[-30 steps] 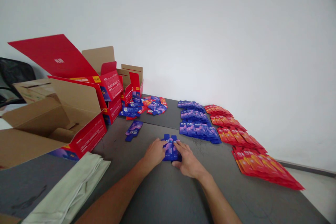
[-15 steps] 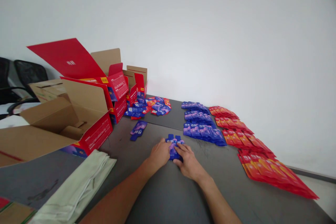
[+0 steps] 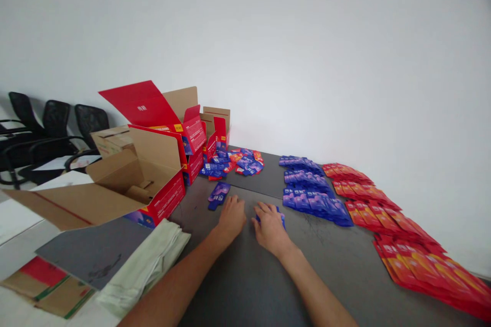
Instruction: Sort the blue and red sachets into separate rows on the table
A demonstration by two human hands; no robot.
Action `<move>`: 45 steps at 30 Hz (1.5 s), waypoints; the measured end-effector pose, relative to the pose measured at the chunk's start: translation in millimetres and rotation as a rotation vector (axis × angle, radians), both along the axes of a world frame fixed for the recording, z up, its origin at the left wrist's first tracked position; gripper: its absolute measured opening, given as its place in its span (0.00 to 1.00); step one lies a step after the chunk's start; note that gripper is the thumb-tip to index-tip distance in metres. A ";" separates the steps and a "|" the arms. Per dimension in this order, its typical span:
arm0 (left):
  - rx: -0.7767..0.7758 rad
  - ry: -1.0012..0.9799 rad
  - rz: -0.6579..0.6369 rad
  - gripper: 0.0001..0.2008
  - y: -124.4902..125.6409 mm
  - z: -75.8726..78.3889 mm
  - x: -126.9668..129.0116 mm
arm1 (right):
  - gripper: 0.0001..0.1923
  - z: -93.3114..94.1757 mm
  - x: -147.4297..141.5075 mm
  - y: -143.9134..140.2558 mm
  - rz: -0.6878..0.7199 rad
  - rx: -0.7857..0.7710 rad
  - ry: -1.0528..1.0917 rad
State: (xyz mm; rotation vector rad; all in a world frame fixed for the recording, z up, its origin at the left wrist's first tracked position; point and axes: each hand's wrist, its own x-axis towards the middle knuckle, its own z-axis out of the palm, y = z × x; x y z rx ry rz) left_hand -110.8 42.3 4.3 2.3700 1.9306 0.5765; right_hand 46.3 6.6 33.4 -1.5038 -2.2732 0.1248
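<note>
1. Blue packets lie under my right hand on the grey table, only their blue edge peeping out past my knuckles.
2. My right hand presses palm down on them, fingers spread over the little stack rather than curled round it.
3. My left hand rests flat and open on the bare table just beside the right, holding nothing.
4. A single blue packet lies just beyond my left fingertips, apart from them.
5. To my right run neat rows of blue packets, and beyond them rows of red packets reaching toward the table's near edge.
6. A loose mixed heap of packets sits by the open red cartons on my left.
7. A folded pale cloth lies near my left forearm.
</note>
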 end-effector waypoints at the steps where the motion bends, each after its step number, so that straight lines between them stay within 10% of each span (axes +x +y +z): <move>1: 0.020 0.009 0.075 0.14 2.7 -1.1 -7.4 | 0.19 0.5 -8.3 2.9 0.000 0.009 0.002; 8: 0.037 0.022 0.426 0.20 19.7 -21.2 -39.5 | 0.20 -19.2 -48.1 4.5 -0.032 0.065 0.091; 27: 0.023 -0.461 0.178 0.12 24.1 -13.4 -31.4 | 0.19 -46.0 -18.8 6.9 -0.167 0.196 0.377; 37: 0.216 -0.896 -0.208 0.14 20.7 -9.6 -21.6 | 0.27 -27.8 -16.2 0.6 -0.184 0.047 0.662; 42: 0.221 -0.948 -0.003 0.14 18.7 -5.1 -18.7 | 0.20 -31.6 -15.4 1.7 -0.100 0.157 0.551; 45: -0.082 -1.245 0.041 0.22 14.7 -3.0 -13.0 | 0.28 -31.3 -16.4 -0.6 -0.082 0.224 0.422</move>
